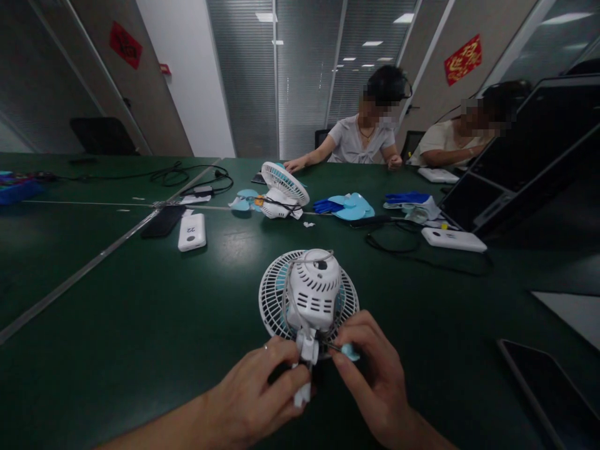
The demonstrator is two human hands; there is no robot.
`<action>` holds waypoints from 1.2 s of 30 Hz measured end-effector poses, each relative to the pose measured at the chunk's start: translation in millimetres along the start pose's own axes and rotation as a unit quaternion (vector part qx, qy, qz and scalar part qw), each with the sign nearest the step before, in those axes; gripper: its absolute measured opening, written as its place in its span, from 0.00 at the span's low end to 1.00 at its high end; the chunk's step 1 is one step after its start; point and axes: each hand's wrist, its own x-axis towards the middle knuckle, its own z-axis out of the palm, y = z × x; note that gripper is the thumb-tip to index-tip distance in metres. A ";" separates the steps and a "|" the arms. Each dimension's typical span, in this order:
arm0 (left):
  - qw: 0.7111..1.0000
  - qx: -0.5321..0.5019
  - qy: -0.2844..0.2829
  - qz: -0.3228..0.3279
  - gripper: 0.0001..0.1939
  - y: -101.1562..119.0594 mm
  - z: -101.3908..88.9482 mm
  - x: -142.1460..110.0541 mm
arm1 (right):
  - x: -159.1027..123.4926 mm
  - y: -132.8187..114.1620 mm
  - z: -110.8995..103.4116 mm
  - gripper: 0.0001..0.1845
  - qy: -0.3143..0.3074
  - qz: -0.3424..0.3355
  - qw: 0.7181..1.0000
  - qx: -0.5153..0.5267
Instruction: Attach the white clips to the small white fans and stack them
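A small white electric fan (315,290) lies grille-down on the dark green table, with its motor housing up and a grey cord looped over it. Its white neck bracket (307,347) points toward me. My left hand (262,390) is closed around that bracket. Between the thumb and fingers of my right hand (377,372) is a light-blue knob (349,352) with a thin metal shaft. The shaft points at the bracket's right side; whether it sits inside a hole there I cannot tell.
Beyond stand a second white fan (284,190), light-blue fan blades (351,206), blue gloves (407,199) and white power banks (192,232) (454,239). A phone (548,387) lies at right, near a large black case (525,150). Two people (363,137) (450,142) sit opposite.
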 end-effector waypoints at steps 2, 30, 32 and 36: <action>1.000 -0.016 0.003 -0.009 0.09 -0.4 0.5 1.6 | -1.2 -0.5 -1.5 0.04 -0.019 -0.004 1.000 0.003; 0.997 -0.074 0.010 -0.036 0.16 -4.4 2.6 5.5 | 3.0 -4.9 16.2 0.10 -0.030 0.071 0.996 -0.035; 0.995 -0.093 0.009 -0.032 0.19 -3.4 2.0 6.8 | 5.1 -6.8 14.6 0.06 -0.024 0.025 0.998 -0.050; 0.992 -0.118 0.032 -0.027 0.20 -1.5 1.2 8.5 | 1.0 -3.6 6.3 0.10 -0.046 -0.002 0.997 -0.064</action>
